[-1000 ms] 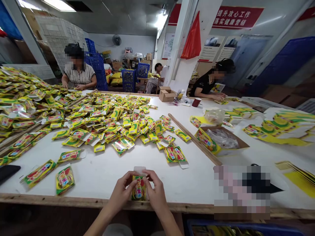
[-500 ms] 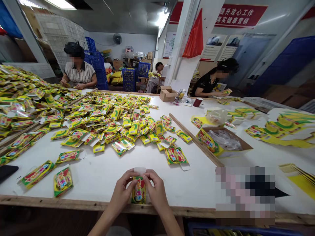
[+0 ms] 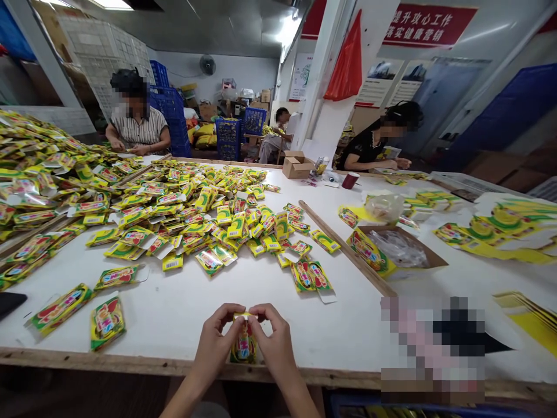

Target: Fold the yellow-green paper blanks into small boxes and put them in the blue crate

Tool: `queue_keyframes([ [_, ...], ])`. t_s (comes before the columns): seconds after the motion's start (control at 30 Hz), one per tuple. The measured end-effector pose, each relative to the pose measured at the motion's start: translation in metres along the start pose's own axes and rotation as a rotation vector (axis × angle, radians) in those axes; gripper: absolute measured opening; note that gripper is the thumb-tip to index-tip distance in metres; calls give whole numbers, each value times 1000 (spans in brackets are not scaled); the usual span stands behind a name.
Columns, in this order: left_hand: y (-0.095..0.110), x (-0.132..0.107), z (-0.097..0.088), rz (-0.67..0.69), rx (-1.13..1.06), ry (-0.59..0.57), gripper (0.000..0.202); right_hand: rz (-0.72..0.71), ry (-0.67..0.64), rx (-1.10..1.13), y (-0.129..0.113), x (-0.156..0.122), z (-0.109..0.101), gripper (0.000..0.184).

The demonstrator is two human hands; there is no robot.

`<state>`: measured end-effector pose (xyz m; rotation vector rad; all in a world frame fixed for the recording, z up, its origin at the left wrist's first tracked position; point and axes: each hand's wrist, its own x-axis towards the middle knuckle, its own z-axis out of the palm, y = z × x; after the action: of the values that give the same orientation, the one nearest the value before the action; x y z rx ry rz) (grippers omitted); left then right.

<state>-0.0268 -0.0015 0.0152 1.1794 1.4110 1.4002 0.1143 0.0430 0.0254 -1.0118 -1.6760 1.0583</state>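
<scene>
Pinching the top end of a box (image 3: 243, 346) between thumbs and fingers, the left hand (image 3: 219, 337) and right hand (image 3: 270, 337) hold it at the near edge of the surface (image 3: 174, 307). Little white flap (image 3: 246, 314) shows, so closing this one looks well along; the fingers hide whether it is fully tucked. Much seems left: the pair (image 3: 303, 276) beyond has a flap sticking out, as do some boxes in the heap (image 3: 187, 215).
</scene>
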Motion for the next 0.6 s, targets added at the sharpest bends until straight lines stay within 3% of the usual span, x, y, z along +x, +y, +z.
queue_keyframes([
  [0.27,-6,7,-1,-74,-70,32,23,89,-23,11,0,9,0,14],
  [0.5,-6,-2,-3,5,28,-24,21,126,-83,165,5,-5,6,14],
  [0.6,-5,-5,-5,20,73,-56,24,88,4,61,-2,-12,-18,19],
])
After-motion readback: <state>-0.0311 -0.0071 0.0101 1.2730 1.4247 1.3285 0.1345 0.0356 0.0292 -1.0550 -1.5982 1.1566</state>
